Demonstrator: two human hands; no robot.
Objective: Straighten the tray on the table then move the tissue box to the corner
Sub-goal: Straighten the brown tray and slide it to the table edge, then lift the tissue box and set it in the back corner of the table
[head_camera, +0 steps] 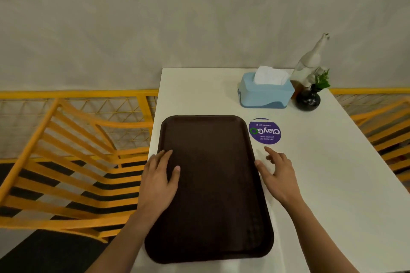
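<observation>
Your left hand (158, 175) lies flat and open on the brown tray (210, 188), your right hand (278, 173) spreads empty beside its right rim, and the tissue box (265, 93) sits farther back on the table (332, 173), beside a vase (308, 99).

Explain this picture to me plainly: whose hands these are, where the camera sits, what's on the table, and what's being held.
There is no machine here. One camera worn on a person's head looks down at their bare hands. The left hand lies flat on a dark brown tray; the right hand is open at the tray's right edge. Neither grips anything. On the white table also sit a blue tissue box, a purple round sticker, a small black vase and a glass bottle. Yellow chairs stand on either side.
</observation>
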